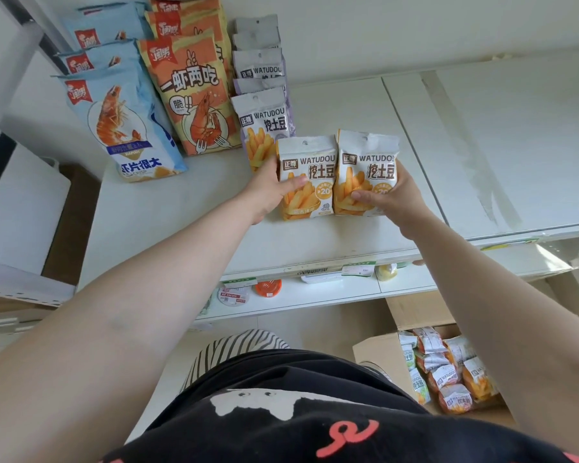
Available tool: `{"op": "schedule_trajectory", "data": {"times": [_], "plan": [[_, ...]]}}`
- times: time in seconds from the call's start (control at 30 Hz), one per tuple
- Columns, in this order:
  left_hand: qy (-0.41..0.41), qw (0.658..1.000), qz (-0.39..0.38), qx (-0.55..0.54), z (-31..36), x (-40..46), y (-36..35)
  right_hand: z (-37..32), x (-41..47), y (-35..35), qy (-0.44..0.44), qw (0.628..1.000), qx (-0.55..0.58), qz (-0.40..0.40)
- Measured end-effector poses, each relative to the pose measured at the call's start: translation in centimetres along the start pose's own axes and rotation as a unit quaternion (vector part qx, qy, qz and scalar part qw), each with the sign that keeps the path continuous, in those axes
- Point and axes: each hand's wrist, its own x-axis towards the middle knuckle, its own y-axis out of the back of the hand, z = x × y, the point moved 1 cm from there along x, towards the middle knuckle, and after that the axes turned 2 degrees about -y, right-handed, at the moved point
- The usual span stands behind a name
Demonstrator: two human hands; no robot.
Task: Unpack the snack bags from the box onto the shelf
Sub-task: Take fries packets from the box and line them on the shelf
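Black shirt fabric is filling the foreground as a person is reaching both arms to a white shelf. Left hand is gripping one orange Watudou bag, thumb across its front; right hand is gripping a second bag just beside it, both upright on the shelf. Shrimp-chip bags are standing at the shelf's left. Below right, an open cardboard box is holding more snack bags.

Lower shelf, centre frame: orange lid, round labelled tub, yellow cup.
Price tags: along the edge above.
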Motion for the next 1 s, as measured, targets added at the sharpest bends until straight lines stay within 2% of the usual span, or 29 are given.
{"op": "schedule_trajectory", "data": {"times": [0.13, 0.33, 0.5, 0.6, 0.67, 0.73, 0.8, 0.87, 0.93, 1.0], "plan": [[-0.012, 0.997, 0.072, -0.016, 0.9, -0.1, -0.5, -0.8, -1.0, 1.3, -0.011, 0.999, 0.039, -0.007], [0.009, 0.998, 0.047, -0.032, 0.7, 0.7, -1.6, -0.4, -2.7, 1.7, -0.045, 0.998, 0.008, -0.051], [-0.009, 0.990, 0.134, -0.031, 1.2, 0.9, -2.2, -0.3, -4.3, 2.7, -0.048, 0.996, 0.045, -0.061], [0.005, 0.996, 0.081, -0.029, 1.7, 1.0, -3.8, 0.0, -4.2, 2.0, -0.044, 0.997, -0.015, -0.067], [0.046, 0.997, 0.043, -0.035, 1.8, 1.2, -4.4, 0.3, -3.8, 1.3, -0.037, 0.998, -0.028, -0.051], [0.064, 0.994, 0.059, -0.069, 2.2, 1.5, -4.1, 0.7, -3.3, 1.0, -0.032, 0.999, -0.021, -0.038], [0.013, 0.996, 0.089, -0.028, 3.1, 1.8, -3.3, 0.9, -3.1, 1.0, -0.033, 0.999, -0.012, -0.040], [-0.067, 0.994, 0.082, 0.026, 4.1, 2.3, -2.7, 1.0, -2.8, 0.8, -0.022, 0.999, -0.025, -0.043], [-0.102, 0.992, 0.027, 0.065, 5.6, 2.5, -2.6, 1.2, -2.5, 0.5, -0.015, 0.998, -0.027, -0.048], [-0.098, 0.986, -0.038, 0.132, 6.9, 2.7, -2.7, 1.3, -2.3, 0.3, -0.007, 0.999, -0.021, -0.050]]}}
